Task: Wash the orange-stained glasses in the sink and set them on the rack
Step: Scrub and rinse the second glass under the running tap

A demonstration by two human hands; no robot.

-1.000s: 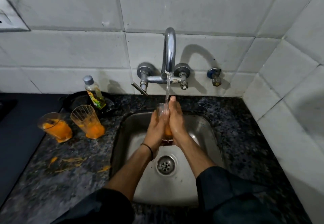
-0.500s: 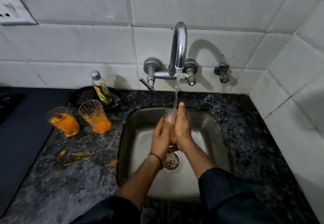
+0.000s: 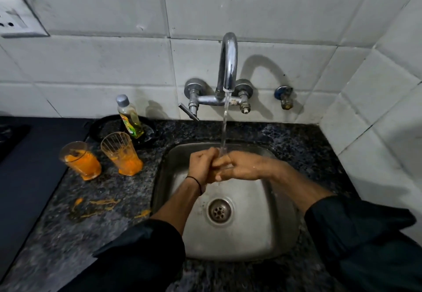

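— Where is the glass found, and how are the hands set?
— In the head view, a mostly hidden glass [image 3: 226, 165] is clasped over the sink [image 3: 283, 223] under the tap [image 3: 227, 63] stream. The left hand [image 3: 201, 166] is curled round it from 9 o'clock, the right hand [image 3: 245, 169] from 3 o'clock.
— What else is seen?
— A stained glass [image 3: 80, 161] and a second stained glass [image 3: 122, 156] are stood on the surface [image 3: 114, 234] at the sink's 9 o'clock.

At frame centre, your left hand [image 3: 202, 166] and right hand [image 3: 244, 166] clasp a mostly hidden glass [image 3: 225, 162] under the tap's [image 3: 228, 63] stream, over the sink [image 3: 262, 234]. Two stained glasses [image 3: 80, 160] [image 3: 122, 153] stand left on the counter [image 3: 102, 200].
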